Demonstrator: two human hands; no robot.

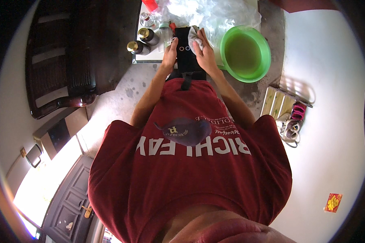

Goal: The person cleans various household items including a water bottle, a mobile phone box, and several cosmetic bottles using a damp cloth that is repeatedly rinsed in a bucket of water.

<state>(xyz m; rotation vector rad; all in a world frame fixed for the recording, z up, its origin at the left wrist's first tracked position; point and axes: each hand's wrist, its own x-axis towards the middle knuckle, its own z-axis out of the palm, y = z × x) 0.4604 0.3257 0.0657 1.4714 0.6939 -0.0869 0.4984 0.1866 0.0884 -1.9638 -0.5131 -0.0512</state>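
Observation:
A flat black rectangular object (187,60) with small ring marks on its face stands in front of my body, near the table edge; I cannot tell exactly what it is. My left hand (170,56) grips its left edge, thumb toward the face. On the opposite side, my right hand (206,57) holds a crumpled grey-white cloth (194,39) against the upper right part of the object. To the right of that hand is a green plastic basin (268,54) of murky greenish-brown liquid.
Clear plastic film (206,15) covers much of the white-topped table (155,57). Near its left edge stand two dark gold-lidded jars (148,36), a clear bottle (164,38) and a glass vessel (147,19). Dark wooden furniture (60,60) is at left, a shoe rack (276,101) at right.

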